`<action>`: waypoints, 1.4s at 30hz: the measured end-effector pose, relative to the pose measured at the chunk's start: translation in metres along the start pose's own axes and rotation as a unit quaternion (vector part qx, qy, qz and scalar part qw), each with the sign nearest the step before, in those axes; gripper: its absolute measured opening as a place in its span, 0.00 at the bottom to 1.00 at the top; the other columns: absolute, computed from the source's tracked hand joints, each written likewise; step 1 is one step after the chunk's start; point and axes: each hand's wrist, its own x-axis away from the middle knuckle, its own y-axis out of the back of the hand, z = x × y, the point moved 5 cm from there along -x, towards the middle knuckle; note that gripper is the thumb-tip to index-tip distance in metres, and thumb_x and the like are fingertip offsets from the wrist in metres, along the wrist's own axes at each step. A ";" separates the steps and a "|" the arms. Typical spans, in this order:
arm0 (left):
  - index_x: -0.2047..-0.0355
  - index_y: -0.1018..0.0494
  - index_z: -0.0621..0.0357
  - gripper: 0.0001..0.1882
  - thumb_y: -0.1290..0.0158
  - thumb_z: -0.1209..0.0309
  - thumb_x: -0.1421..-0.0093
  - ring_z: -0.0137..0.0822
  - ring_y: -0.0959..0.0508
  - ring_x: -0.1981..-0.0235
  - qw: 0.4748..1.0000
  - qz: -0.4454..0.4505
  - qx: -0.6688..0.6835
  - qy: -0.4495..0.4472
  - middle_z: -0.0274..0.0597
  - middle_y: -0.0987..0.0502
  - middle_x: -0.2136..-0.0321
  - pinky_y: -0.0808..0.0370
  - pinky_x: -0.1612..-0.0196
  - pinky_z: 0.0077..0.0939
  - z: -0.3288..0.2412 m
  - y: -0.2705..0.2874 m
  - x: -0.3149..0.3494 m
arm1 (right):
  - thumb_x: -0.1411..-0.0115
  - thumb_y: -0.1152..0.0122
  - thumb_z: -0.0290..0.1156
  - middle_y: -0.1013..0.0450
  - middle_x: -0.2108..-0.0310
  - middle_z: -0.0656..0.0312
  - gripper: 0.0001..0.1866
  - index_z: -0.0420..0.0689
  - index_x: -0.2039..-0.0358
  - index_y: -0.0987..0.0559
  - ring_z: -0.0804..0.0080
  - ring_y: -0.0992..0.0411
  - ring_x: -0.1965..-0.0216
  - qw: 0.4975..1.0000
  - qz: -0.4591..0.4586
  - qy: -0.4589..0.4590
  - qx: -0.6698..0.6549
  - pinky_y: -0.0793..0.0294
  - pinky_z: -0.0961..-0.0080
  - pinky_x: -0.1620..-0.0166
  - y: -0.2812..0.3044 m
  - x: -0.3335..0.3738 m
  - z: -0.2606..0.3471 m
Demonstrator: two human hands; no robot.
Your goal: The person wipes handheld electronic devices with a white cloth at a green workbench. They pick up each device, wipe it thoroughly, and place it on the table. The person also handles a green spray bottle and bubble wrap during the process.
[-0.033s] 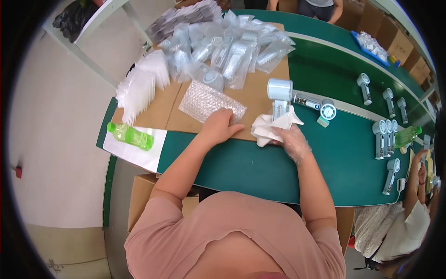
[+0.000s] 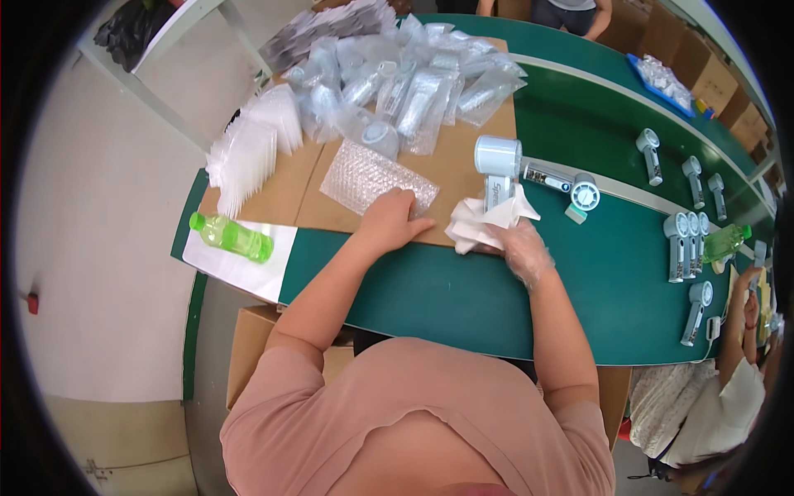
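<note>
My left hand (image 2: 390, 221) rests at the near right edge of a bubble-wrap bag (image 2: 364, 175), its thumb spread away from the curled fingers; the fingertips are partly hidden. In a clear plastic glove, my right hand (image 2: 523, 250) is closed round a white cloth (image 2: 475, 225) and, through it, the lower part of a handheld fan (image 2: 498, 155). The fan's pale round head points away from me. Its handle runs down into the cloth, which hides the lower end. Just right of it lies another handheld fan (image 2: 584, 195) with a small pale green block (image 2: 576, 215) beside it.
A heap of bagged fans (image 2: 422, 99) covers the far cardboard sheet (image 2: 463, 186). Clear bags (image 2: 244, 165) are stacked at left, near a green bottle (image 2: 231, 238) on white paper. Several fans (image 2: 680, 248) and another bottle (image 2: 724, 245) stand right, close to a co-worker's arms.
Almost nothing differs. The whole view has shifted very slightly, and the cloth's folds sit a little differently round the fan in my right hand. My left hand stays on the bag.
</note>
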 end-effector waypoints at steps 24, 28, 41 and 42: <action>0.67 0.28 0.59 0.03 0.49 0.74 0.42 0.22 0.32 0.79 0.840 0.085 0.507 0.175 0.29 0.29 0.77 0.35 0.77 0.16 0.061 -0.014 0.005 | 0.39 0.42 0.42 0.27 0.63 0.64 0.25 0.42 0.46 0.32 0.80 0.29 0.70 0.983 0.116 -0.129 0.067 0.31 0.84 0.75 -0.036 0.023 0.006; 0.67 0.28 0.58 0.03 0.49 0.73 0.40 0.19 0.34 0.80 0.855 0.096 0.471 0.193 0.28 0.30 0.78 0.38 0.78 0.14 0.064 -0.013 0.006 | 0.39 0.42 0.43 0.26 0.64 0.65 0.23 0.44 0.48 0.30 0.82 0.29 0.71 0.979 0.113 -0.120 0.123 0.32 0.84 0.76 -0.038 0.025 0.008; 0.70 0.24 0.61 0.07 0.49 0.71 0.41 0.33 0.28 0.78 0.984 0.017 0.169 0.045 0.39 0.25 0.79 0.32 0.74 0.29 0.047 0.012 -0.021 | 0.37 0.45 0.45 0.26 0.67 0.67 0.19 0.46 0.52 0.28 0.82 0.29 0.72 0.970 0.153 -0.140 0.124 0.31 0.82 0.75 -0.059 0.019 -0.002; 0.70 0.24 0.62 0.07 0.49 0.72 0.42 0.39 0.26 0.78 0.996 -0.037 0.084 -0.005 0.43 0.24 0.78 0.30 0.73 0.33 0.032 0.018 -0.021 | 0.37 0.45 0.45 0.26 0.67 0.67 0.20 0.45 0.52 0.28 0.81 0.29 0.72 0.973 0.150 -0.139 0.107 0.31 0.82 0.75 -0.059 0.018 -0.002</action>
